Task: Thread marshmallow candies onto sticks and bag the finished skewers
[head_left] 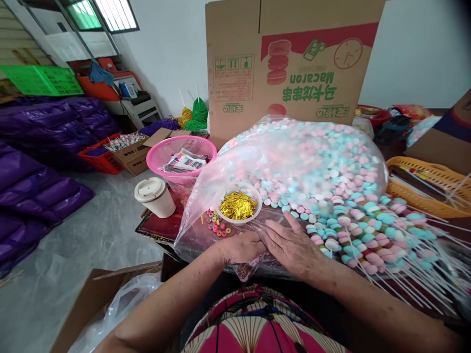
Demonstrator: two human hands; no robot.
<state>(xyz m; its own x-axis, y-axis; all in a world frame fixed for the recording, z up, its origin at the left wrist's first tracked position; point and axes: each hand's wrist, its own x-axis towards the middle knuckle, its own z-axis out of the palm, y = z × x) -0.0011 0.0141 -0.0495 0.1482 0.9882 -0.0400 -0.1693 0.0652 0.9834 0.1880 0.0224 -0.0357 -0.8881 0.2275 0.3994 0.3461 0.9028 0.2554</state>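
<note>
Small colourful pieces in clear plastic (243,271) sit at the near edge of the counter (156,227), beneath the curled left hand (245,247), its grip unclear, which the right hand (292,250) touches with extended fingers, a bowl (241,222) of gold strips (238,204) just beyond.

Ties (238,205) lie in a bowl (243,222) before the bagged candies (342,171), with a carton (235,88) behind them, cup (164,201) and basket (152,159) to the left, skewers (371,235) to the right, a tray (408,193) behind those.
</note>
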